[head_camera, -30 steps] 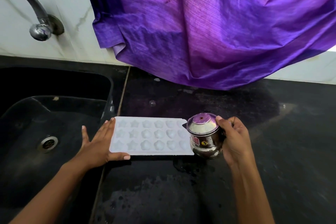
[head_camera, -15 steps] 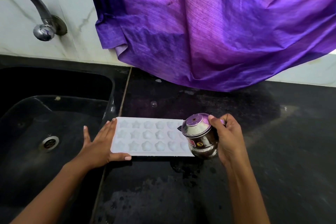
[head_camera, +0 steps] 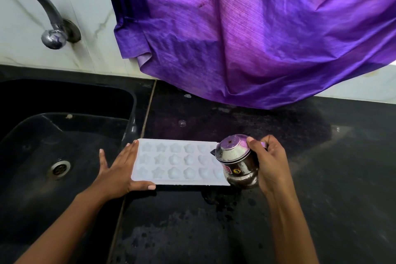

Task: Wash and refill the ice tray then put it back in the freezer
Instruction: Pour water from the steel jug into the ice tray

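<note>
Head | left hand [head_camera: 116, 172] fingers [head_camera: 128, 154] straight, touching ice tray [head_camera: 175, 161] | right hand [head_camera: 272, 165] fingers [head_camera: 254, 144] grip pot [head_camera: 237, 163]

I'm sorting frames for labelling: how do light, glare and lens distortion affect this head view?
Head view: light glows through the purple cloth and tints the steel pot purple on top; the white ice tray looks washed out, its moulds faint; the black sink and counter swallow detail; the wide lens bows the wall's lower edge; nothing is noticeably blurred.
</note>
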### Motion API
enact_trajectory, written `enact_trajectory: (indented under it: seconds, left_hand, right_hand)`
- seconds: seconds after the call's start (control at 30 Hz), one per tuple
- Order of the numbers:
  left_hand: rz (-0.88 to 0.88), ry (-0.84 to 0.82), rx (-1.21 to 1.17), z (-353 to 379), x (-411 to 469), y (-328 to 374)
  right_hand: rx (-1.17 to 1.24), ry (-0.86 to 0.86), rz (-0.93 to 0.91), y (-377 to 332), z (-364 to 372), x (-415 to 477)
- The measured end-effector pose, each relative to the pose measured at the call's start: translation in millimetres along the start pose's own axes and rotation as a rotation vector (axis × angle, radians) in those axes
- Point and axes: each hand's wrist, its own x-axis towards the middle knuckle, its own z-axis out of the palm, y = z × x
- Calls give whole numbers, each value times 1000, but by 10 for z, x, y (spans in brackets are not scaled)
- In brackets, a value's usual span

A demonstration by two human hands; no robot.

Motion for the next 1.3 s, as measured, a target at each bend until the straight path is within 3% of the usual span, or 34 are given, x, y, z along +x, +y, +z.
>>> enact_trajectory:
  seconds: [0.43,1.3]
  left_hand:
    - [0,5,3,23,-5,-16]
    - [-19,9,16,41,2,-27]
  right_hand:
    - [201,-63,70,-24,51,-11]
    - [-26,-96,0,40,272,-10]
